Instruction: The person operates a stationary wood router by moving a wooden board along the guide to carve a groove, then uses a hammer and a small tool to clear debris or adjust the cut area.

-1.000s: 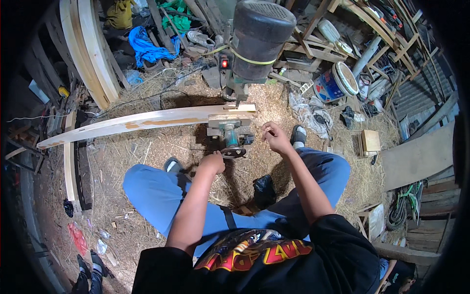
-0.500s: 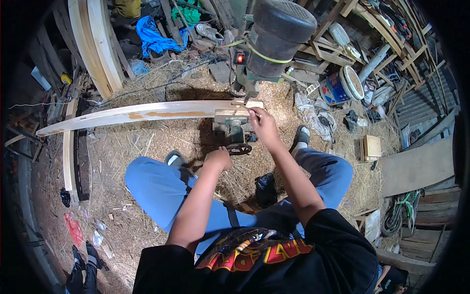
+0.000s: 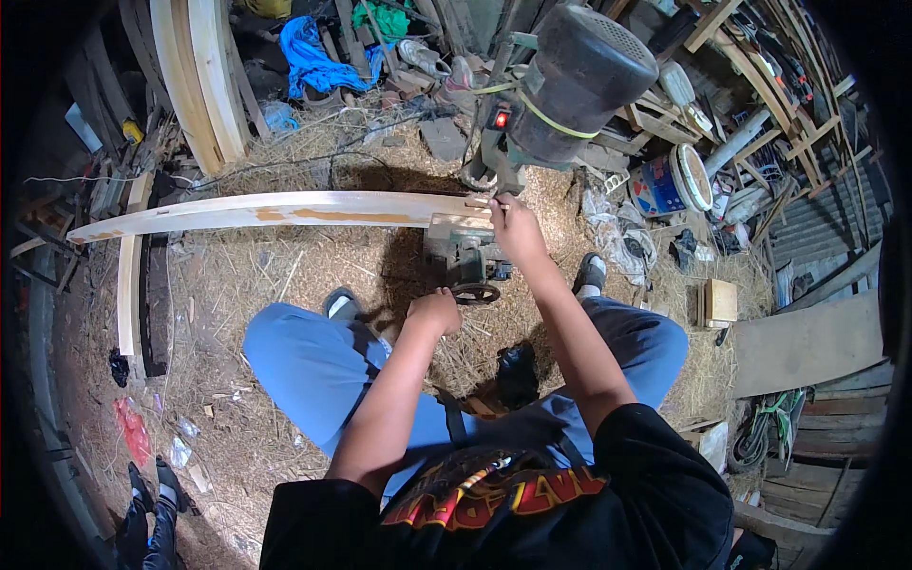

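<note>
Wooden beam (image 3: 323, 207), pale with brown patches along its front face, lying crosswise before the seated person. Its long axis runs left to right: one end points toward the left edge of the floor (image 3: 271, 271) and sits slightly nearer the person, the other toward the machine. The beam appears bowed, although the lens also bends straight edges. Near its left end it crosses over a pale timber strip (image 3: 131, 285), which points toward the person. Its right end lies along the far edge of a wooden block (image 3: 459, 224) on the vise (image 3: 464, 255), below the head of a machine with a dark motor (image 3: 589, 85) and a lit red switch (image 3: 502, 120).

Right hand (image 3: 518, 236): bent fingers at the beam's right end, just beside the machine's tool; whether the grip is closed on anything cannot be told. Left hand (image 3: 435, 312): curled at the left edge of the handwheel (image 3: 475, 294), in front of the vise; whether its grip encloses the rim cannot be told. Near the floor's near left corner, another person's legs (image 3: 152, 518).
</note>
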The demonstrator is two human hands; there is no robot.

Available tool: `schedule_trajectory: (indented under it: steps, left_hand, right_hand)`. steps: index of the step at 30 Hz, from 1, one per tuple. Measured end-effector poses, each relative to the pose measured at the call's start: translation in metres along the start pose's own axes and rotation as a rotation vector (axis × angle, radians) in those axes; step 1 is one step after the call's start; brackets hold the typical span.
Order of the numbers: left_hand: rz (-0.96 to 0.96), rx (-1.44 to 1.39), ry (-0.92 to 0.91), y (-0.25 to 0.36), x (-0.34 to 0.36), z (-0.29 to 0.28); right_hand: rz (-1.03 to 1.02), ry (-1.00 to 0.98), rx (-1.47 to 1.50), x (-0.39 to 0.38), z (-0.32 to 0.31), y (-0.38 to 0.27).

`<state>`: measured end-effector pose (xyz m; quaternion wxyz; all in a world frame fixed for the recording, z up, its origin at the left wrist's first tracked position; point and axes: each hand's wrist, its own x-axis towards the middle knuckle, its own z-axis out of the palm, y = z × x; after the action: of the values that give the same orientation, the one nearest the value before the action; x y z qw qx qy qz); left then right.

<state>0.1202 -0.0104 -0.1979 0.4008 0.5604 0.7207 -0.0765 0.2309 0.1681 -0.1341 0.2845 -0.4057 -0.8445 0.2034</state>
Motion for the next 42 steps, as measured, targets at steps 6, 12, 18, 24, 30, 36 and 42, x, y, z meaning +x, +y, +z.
schedule_trajectory:
  steps: [6, 12, 18, 24, 30, 36, 42]
  left_hand:
    - [-0.012, -0.012, -0.071, -0.001, -0.006, -0.010]
    - [-0.012, -0.044, -0.032, 0.001, -0.011, -0.008]
    - [-0.007, -0.016, -0.043, 0.000, -0.010, -0.006]
    - [-0.007, -0.013, -0.038, -0.001, -0.007, -0.004]
    - [0.001, -0.019, -0.054, 0.000, -0.006, -0.006]
    - [-0.013, -0.010, -0.061, -0.001, -0.007, -0.005]
    - [-0.023, -0.009, -0.035, -0.004, -0.004, -0.002]
  right_hand:
    - [0.005, -0.041, -0.032, 0.005, -0.007, -0.035]
    - [-0.096, 0.043, -0.105, 0.001, 0.008, -0.009]
    - [0.008, 0.031, -0.030, 0.003, -0.004, -0.008]
    - [0.186, -0.025, 0.352, 0.002, 0.001, -0.010]
    - [0.003, 0.055, 0.066, -0.002, 0.006, -0.002]
    - [-0.122, 0.194, 0.016, -0.003, 0.008, -0.006]
    - [0.107, 0.082, 0.297, -0.006, 0.014, -0.002]
